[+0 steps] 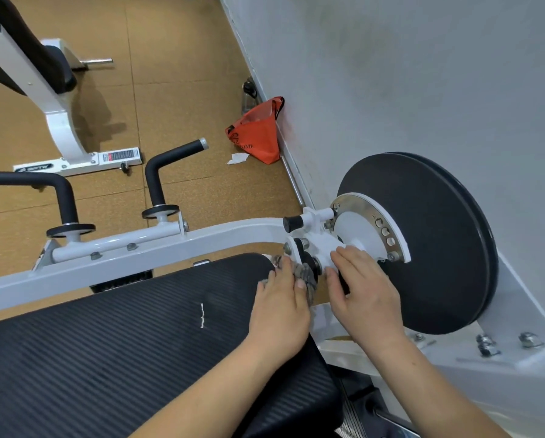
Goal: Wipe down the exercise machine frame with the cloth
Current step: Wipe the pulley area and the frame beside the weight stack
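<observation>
Head view hides most of the cloth (307, 275) under my left hand (280, 306), which grips it against the frame (217, 238) pivot; my right hand (364, 294) lies flat-fingered on the hub (354, 232).

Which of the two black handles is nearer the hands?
The handle with the silver end cap; the other handle runs off the picture's left edge, farther from the left hand and cloth.

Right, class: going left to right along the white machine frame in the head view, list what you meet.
Black bent handle → second black bent handle with silver end cap → left hand gripping the grey patterned cloth → right hand → large black round wheel.
</observation>
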{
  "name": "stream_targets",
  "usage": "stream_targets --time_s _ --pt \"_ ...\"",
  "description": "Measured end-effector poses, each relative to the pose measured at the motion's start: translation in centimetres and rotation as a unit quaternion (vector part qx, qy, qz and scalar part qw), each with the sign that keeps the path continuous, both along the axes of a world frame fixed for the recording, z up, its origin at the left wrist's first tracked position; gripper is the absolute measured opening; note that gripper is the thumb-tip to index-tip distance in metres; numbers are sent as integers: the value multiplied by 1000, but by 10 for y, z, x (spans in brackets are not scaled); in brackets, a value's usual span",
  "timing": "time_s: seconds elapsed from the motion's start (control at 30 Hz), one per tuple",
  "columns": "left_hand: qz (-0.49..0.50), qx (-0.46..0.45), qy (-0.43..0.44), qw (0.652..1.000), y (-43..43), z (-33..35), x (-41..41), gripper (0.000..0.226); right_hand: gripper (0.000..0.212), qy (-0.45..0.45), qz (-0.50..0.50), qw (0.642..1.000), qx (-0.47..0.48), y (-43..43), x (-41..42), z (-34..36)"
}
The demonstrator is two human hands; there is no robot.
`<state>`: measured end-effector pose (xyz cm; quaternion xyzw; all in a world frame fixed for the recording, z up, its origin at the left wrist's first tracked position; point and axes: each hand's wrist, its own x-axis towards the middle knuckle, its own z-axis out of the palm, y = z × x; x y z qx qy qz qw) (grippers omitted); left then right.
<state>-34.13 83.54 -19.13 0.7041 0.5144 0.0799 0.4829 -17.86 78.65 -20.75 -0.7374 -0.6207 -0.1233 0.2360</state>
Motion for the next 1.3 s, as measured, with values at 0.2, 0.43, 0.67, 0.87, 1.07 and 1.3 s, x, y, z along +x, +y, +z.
stream_targets --time_s 0.2,0.43,0.67,0.87,1.07,1.3 --pt "61 -62 -81 993 3 1 -5 57 23 17 -14 999 27 5 -5 -4" --pt "19 -39 -54 998 7 -10 0 61 23 29 -26 998 46 6 -8 -8" --pt "-106 78 42 990 -19 2 -10 73 25 31 -33 998 38 5 -9 -8" --pt "-138 83 42 986 21 -22 -24 76 30 40 -22 999 27 4 -5 -8" --pt "-53 20 -21 998 5 -16 -4 70 28 70 -24 997 19 4 -6 -6" --pt "-18 40 -42 998 -3 -4 -8 38 28 92 3 996 7 -2 2 -5"
